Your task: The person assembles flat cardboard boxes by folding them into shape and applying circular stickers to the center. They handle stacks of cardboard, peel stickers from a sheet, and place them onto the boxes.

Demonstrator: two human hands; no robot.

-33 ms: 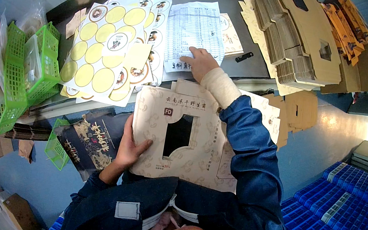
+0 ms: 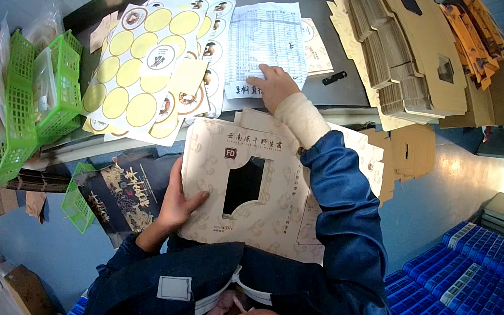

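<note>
Close to my body is a stack of flat, cream printed cartons [image 2: 210,171] with a cut-out window in the top one. My left hand [image 2: 180,204] grips the stack's left edge, its thumb on the top face and its other fingers partly hidden at the side. On the bench beyond, my right hand [image 2: 274,87] lies over the lower part of a white printed sheet [image 2: 265,34] with handwriting on it, fingers spread and holding nothing. Left of that sheet are overlapping sheets of round stickers [image 2: 129,72], many showing bare yellow backing circles.
A black utility knife [image 2: 335,78] lies right of the paper. Stacked brown cardboard blanks [image 2: 406,57] and orange packets [image 2: 473,51] fill the far right. Green plastic baskets [image 2: 54,93] hang along the left. Blue bundles [image 2: 440,299] are piled at the lower right.
</note>
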